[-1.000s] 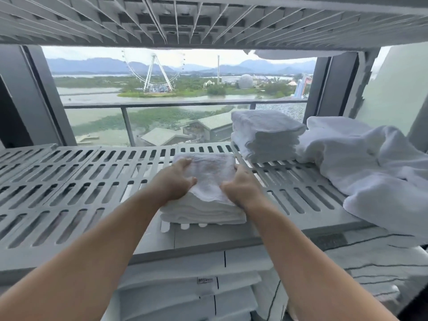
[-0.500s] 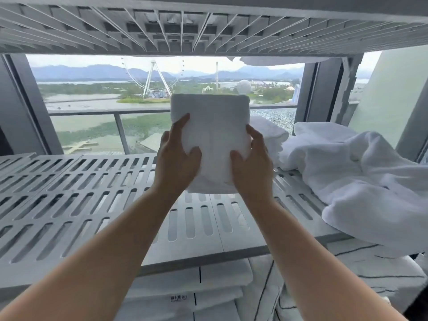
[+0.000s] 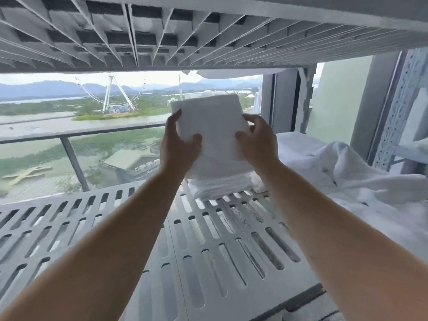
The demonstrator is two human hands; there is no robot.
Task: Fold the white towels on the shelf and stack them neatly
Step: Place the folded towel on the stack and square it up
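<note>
Both our hands on a folded towel, right over the stack

Our left hand [image 3: 178, 144] and right hand [image 3: 258, 140] each grip one side of the folded white towel [image 3: 210, 121], thumbs on the near face and fingers wrapped round the edges, with the flat face tipped toward us. Its lower edge sits just above the stack of folded towels [image 3: 222, 184] at the back of the slatted grey shelf [image 3: 208, 251]; we can't tell if they're touching. Just right of the stack is a rumpled pile of unfolded towels [image 3: 347, 179]. An upper shelf [image 3: 162, 31] sits overhead, and there's a ferris wheel [image 3: 115, 96] beyond the railing [image 3: 76, 163].
</note>
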